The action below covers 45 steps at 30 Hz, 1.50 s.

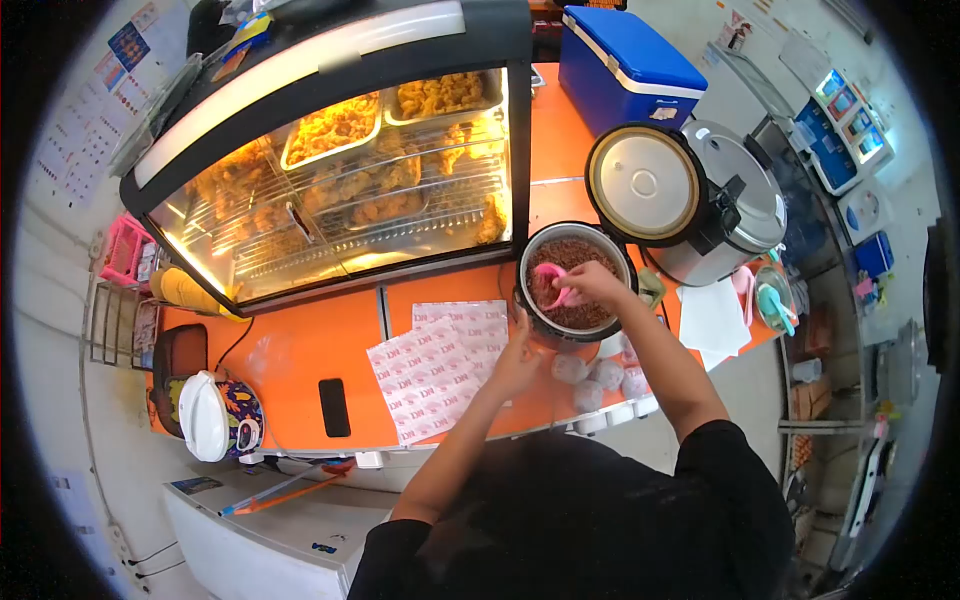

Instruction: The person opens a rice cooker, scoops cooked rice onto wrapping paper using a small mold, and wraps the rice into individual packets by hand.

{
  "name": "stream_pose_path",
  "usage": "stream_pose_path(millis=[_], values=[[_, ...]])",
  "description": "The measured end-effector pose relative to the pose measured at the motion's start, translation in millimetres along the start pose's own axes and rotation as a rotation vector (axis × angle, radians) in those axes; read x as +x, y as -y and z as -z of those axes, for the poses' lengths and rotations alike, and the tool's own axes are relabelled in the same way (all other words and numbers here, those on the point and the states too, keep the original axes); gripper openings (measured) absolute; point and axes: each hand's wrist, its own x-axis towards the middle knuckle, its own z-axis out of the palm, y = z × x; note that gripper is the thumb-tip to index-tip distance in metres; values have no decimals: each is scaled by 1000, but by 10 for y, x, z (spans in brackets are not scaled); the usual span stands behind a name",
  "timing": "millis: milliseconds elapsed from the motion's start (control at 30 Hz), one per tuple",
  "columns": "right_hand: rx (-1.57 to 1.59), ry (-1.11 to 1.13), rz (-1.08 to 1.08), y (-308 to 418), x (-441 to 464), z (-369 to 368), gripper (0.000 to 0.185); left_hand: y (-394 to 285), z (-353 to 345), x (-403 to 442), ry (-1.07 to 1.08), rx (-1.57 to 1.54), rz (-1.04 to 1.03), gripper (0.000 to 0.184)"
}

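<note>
My right hand [592,284] is closed around the handle of a pink scoop [545,286], which dips into reddish-brown rice [578,254]. The rice fills the pot of an open rice cooker [526,250] standing on the orange counter. At the cooker's near left side is my left hand [515,364], its fingers stretched towards the pot's outer wall; whether they touch it I cannot tell. Printed wrapping paper [440,362] lies left of that hand. Several white wrapped bundles [588,378] sit between my forearms, in front of the cooker.
A lit glass display case [330,200] with fried food stands behind the paper. The cooker's raised lid [645,185], another large cooker [740,190] and a blue cool box [635,70] are behind and right. A phone [334,408] and patterned pot [240,418] lie left.
</note>
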Motion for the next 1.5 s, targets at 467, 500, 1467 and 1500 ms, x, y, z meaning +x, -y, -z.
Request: stream_pose_path(millis=[467,500,1467,1500], values=[[-829,-465,451,-191,241,-499,36,-102,102,81,41,-25,52,99],[-825,-404,419,-195,251,-508,34,-133,107,90,55,-53,65,100],[-1033,-56,505,-93,-128,-102,34,-183,-149,-64,142,-296,141,100],[-1032,-38,480,-77,-141,-95,32,-186,-148,-55,142,-296,135,101]])
